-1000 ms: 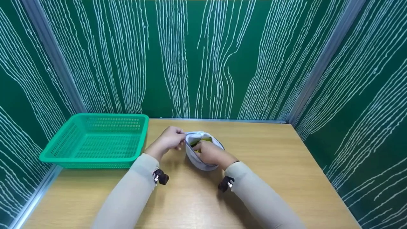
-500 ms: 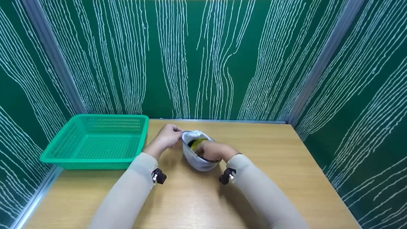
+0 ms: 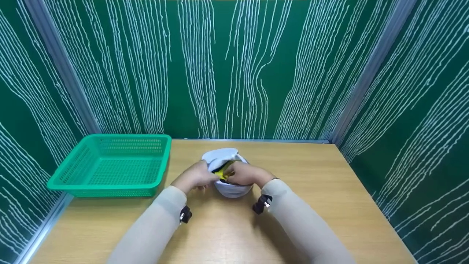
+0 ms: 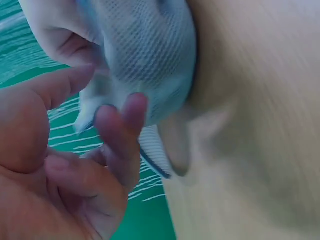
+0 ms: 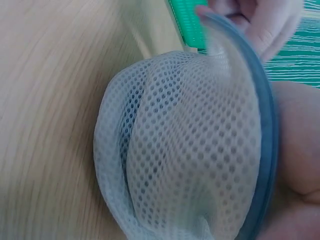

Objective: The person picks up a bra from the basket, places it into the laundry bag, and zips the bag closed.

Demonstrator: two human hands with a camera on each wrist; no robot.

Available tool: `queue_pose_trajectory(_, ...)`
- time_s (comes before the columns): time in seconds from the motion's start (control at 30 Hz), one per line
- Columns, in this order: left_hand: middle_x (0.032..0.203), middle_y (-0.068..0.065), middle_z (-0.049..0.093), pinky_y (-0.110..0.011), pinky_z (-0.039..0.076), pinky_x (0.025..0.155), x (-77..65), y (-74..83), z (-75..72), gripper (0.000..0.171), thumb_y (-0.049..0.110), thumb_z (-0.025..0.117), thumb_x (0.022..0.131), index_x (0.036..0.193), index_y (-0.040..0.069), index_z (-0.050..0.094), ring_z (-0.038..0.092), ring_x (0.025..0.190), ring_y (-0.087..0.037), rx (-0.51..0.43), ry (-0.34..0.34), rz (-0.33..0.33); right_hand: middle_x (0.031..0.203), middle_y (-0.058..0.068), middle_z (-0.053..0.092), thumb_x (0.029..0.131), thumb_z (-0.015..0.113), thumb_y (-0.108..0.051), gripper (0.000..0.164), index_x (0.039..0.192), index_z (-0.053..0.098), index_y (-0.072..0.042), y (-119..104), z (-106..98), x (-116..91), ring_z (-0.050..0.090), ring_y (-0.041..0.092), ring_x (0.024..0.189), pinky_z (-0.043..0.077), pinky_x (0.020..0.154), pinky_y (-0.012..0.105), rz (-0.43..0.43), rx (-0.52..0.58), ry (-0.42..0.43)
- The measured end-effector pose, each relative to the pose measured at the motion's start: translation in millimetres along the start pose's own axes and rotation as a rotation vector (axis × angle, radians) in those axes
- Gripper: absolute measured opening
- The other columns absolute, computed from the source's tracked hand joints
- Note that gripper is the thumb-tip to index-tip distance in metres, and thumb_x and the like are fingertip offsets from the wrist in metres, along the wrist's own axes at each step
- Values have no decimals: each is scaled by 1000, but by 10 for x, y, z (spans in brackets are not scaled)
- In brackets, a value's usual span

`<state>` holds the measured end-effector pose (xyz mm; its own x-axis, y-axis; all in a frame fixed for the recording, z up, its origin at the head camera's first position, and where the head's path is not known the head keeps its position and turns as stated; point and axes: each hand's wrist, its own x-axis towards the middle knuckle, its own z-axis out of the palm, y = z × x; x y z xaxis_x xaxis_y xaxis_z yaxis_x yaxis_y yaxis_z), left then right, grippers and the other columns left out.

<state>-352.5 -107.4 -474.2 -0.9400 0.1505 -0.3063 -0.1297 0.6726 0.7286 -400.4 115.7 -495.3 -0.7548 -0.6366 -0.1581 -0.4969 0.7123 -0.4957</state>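
A small white mesh bag (image 3: 233, 191) with a blue-grey edge stands on the table, its mouth gaping and a flap folded over at the back. Inside its mouth shows a yellow and black thing (image 3: 221, 173), whose kind is hidden. My right hand (image 3: 247, 173) reaches into the bag, fingers over the yellow thing; I cannot tell whether they grip it. At the bag's left side is my left hand (image 3: 198, 176), fingertips right by the opening. In the left wrist view, the left hand's fingers (image 4: 120, 132) are loosely bent, apart from the thumb, beside the mesh.
A green perforated plastic basket (image 3: 106, 186) sits on the left part of the wooden table (image 3: 315, 198). Green walls (image 3: 223, 73) with white wavy lines enclose the back and both sides.
My left hand has let go of the bag's edge and moved right and down toward its mouth. The bag's back edge has flopped left. My right hand stays in the bag.
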Motion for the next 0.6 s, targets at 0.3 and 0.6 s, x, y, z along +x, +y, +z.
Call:
queue_pose_trajectory(0.3, 83, -8, 74, -22, 45, 53, 35, 54, 9, 65, 4, 62, 106, 166, -3, 39, 62, 59, -11, -341, -28, 137, 120, 14, 82, 104, 70, -7, 32, 134, 81, -3, -9, -26, 13, 71, 21, 102, 63, 103, 49, 37, -2, 1)
queue_pose_trajectory(0.6, 77, -4, 68, -18, 41, 48, 58, 137, 3, 48, 6, 57, 110, 157, -3, 53, 55, 56, -6, -465, -20, 172, 85, -2, 61, 103, 59, 6, 30, 118, 83, -5, -35, 2, 85, 53, 13, 77, 46, 70, 26, 38, -66, 28)
